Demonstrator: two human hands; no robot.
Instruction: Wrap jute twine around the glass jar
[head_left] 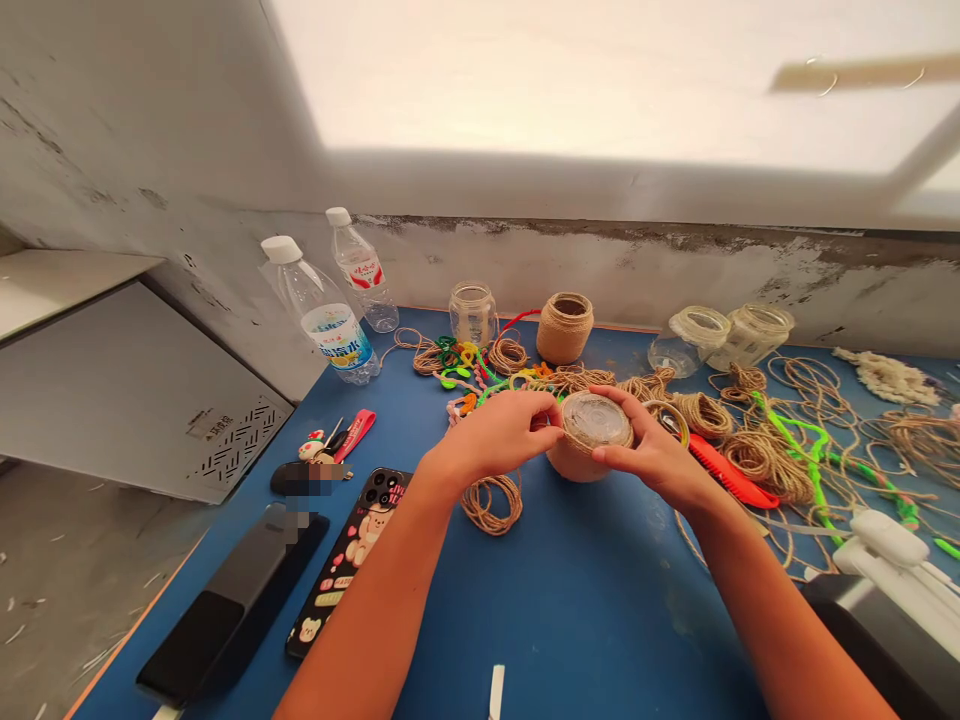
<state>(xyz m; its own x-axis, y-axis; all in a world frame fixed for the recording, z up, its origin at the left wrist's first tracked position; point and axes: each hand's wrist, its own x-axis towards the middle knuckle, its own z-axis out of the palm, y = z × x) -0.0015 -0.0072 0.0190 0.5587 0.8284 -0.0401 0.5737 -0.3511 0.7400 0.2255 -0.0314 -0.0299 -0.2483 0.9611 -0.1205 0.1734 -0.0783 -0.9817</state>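
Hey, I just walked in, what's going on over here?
A person is holding a twine-wrapped jar between their left hand and right hand, with its clear round end facing up. A loose coil of jute twine lies just below on the blue table. An orange-red utility knife sits near the right hand, and another twine-wrapped jar stands farther back.

Rough brown jute twine (571,466) wraps the jar (581,452) under a clear glossy plastic lid (598,420); the blue desk (570,620) looks matt, the phone case (352,560) glossy.
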